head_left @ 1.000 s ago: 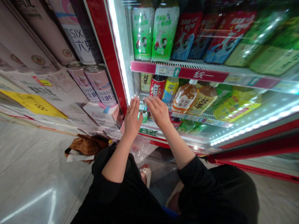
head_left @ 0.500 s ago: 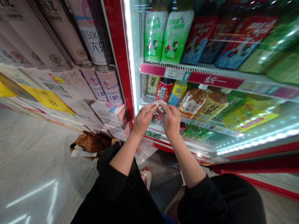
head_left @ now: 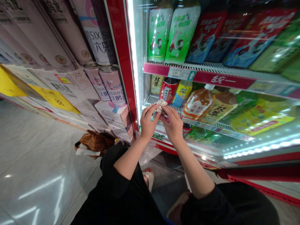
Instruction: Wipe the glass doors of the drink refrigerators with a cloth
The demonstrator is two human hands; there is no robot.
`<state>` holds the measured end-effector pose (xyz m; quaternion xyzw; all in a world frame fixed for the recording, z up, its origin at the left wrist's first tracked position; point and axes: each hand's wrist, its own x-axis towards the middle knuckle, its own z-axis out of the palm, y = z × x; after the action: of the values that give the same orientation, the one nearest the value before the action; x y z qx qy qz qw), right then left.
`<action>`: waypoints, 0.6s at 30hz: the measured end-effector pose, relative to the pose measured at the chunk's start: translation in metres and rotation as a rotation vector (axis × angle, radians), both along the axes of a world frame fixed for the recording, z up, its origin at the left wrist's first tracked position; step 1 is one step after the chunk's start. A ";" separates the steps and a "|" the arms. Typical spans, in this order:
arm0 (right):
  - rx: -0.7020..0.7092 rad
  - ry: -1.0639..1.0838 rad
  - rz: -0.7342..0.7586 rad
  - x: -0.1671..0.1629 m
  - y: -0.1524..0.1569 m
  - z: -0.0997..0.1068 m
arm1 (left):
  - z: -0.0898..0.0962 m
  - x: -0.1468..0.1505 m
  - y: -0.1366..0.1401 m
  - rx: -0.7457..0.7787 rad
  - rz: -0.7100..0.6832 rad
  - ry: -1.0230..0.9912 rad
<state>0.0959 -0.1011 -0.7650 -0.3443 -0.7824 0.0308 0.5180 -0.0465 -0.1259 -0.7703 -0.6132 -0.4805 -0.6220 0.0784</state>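
Note:
Between my two hands is a small crumpled piece of white paper or tissue (head_left: pixel 161 105); its exact kind is hard to make out. My left hand (head_left: pixel 149 122) pinches it from the left with the fingertips. From the right, my right hand (head_left: pixel 172 122) grips it with thumb and fingers, so both hands are closed on it. They are held up in front of a lit drinks fridge, near a red-labelled bottle (head_left: pixel 168 90) and an amber tea bottle (head_left: pixel 198 102) on the middle shelf.
Pink cans (head_left: pixel 112 84) stand on stacked cartons (head_left: pixel 114 114) left of the fridge's red frame (head_left: pixel 124 50). A brown bag (head_left: pixel 96 142) with something white on it lies on the tiled floor (head_left: pixel 35 150). Green-labelled bottles (head_left: pixel 182 34) fill the upper shelf.
The view has shifted slightly, moving the surroundings a little to the right. My fingers have shifted on the crumpled white piece, and more of it now shows above the fingertips.

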 end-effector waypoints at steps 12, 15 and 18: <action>0.189 -0.486 -0.130 0.045 -0.006 0.001 | -0.007 -0.009 0.025 0.074 0.106 0.235; 0.156 -0.539 -0.174 0.045 -0.004 -0.003 | -0.018 -0.005 0.027 0.131 0.128 0.367; 0.101 -0.551 -0.184 0.044 -0.004 -0.004 | -0.023 -0.006 0.025 0.209 0.171 0.490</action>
<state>0.1402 -0.1047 -0.7688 -0.3828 -0.8596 -0.1498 0.3033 -0.0527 -0.1007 -0.7934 -0.6911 -0.4305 -0.4925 0.3074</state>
